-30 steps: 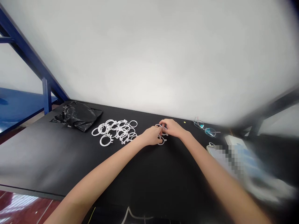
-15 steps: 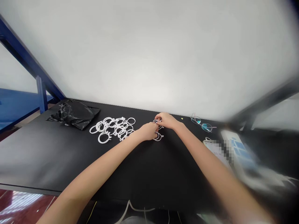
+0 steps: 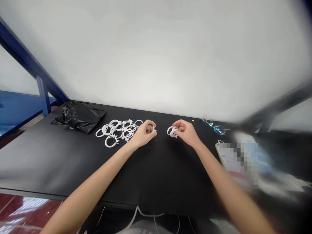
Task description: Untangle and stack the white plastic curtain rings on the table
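My right hand [image 3: 186, 131] is closed in a pinch on a small bunch of white plastic rings [image 3: 170, 130], held just above the black table. Left of it, my left hand [image 3: 143, 133] has thumb and fingers curled together. A small white piece, apparently part of a ring [image 3: 154, 128], shows at those fingertips; the rest is hidden by the hand. Beside my left wrist lies a loose pile of white rings [image 3: 117, 130] with small tabs, overlapping one another. One ring [image 3: 110, 141] sits at the pile's near side.
A crumpled black plastic bag [image 3: 83, 117] lies at the table's back left. Eyeglasses [image 3: 219, 130] rest at the back right, near a phone [image 3: 226, 159] and a blurred white-and-blue item. A pale wall [image 3: 156, 65] rises behind the black table [image 3: 151, 175]. Cables [image 3: 146, 214] hang below the front edge.
My hands were together and have moved apart, left hand leftward and right hand rightward. The rings between them are now in my right hand, with a white piece in my left.
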The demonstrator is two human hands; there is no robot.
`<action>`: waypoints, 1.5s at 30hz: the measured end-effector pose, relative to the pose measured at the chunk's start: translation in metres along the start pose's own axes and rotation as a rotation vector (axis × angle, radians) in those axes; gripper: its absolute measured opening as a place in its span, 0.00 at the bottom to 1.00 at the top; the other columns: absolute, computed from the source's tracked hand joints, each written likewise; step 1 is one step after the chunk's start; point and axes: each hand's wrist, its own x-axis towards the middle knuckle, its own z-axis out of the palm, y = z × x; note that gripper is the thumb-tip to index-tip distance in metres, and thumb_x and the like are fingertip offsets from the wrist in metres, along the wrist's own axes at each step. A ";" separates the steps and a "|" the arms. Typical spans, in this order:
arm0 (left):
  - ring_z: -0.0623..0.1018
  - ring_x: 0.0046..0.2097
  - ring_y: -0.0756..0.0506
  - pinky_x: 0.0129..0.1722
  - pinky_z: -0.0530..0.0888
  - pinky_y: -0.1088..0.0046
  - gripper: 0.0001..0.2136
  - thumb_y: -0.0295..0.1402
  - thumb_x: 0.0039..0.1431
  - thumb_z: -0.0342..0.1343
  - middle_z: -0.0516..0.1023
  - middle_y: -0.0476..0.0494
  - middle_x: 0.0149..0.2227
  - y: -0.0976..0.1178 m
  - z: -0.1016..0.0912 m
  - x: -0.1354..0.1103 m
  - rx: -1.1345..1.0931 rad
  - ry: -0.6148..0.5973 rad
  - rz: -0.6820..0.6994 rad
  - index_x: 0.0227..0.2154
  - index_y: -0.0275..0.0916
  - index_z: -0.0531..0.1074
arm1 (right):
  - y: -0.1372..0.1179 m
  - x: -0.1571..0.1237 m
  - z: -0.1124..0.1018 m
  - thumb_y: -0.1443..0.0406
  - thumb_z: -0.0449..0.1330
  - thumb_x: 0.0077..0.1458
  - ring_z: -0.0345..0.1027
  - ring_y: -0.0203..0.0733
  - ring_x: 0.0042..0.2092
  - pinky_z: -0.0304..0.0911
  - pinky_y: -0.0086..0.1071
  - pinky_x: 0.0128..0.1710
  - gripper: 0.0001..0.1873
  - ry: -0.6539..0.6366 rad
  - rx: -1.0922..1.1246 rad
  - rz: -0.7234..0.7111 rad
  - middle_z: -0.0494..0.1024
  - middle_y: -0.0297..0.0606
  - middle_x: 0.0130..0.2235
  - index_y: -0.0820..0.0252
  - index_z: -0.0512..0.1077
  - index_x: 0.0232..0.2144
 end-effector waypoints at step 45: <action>0.82 0.39 0.39 0.17 0.75 0.78 0.25 0.50 0.67 0.42 0.76 0.38 0.42 0.008 0.013 -0.024 -0.831 -0.538 -0.313 0.63 0.48 0.55 | -0.028 -0.052 0.027 0.54 0.62 0.57 0.68 0.52 0.55 0.64 0.47 0.55 0.14 -0.081 0.474 -0.265 0.75 0.42 0.51 0.52 0.76 0.43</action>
